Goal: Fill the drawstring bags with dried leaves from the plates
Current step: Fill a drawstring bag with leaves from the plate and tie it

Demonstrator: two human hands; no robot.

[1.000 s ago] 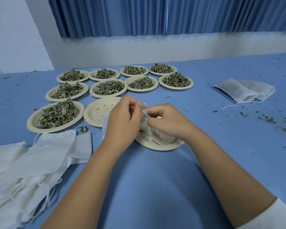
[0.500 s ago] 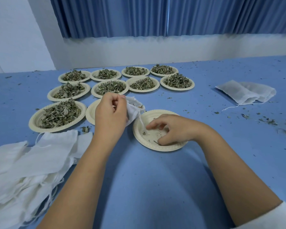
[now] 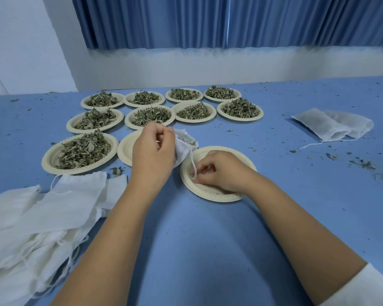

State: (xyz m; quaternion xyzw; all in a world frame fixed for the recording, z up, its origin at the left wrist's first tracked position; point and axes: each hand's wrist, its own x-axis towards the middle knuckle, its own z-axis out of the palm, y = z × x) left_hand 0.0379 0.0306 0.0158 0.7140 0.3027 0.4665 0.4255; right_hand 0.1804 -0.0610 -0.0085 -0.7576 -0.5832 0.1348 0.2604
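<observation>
My left hand [image 3: 153, 149] grips a small white drawstring bag [image 3: 182, 146] by its open mouth, with leaves showing inside and its string hanging down. My right hand [image 3: 219, 171] rests in a nearly empty paper plate [image 3: 208, 193], fingers pinched on the last leaf bits near the string's end. Behind the left hand lies another emptied plate [image 3: 125, 151]. To the left a plate heaped with dried leaves [image 3: 80, 151] sits close by. Several more leaf-filled plates [image 3: 150, 114] stand in rows behind.
A heap of empty white bags [image 3: 38, 219] lies at the near left on the blue table [image 3: 208, 250]. Two filled bags [image 3: 332, 127] lie at the right. Loose leaf crumbs [image 3: 360, 163] scatter the right side. A white wall and blue curtain stand behind.
The hands have parted: my left hand lifted the bag back and left, while my right hand dropped into the near plate and curled its fingers over the leftover leaves.
</observation>
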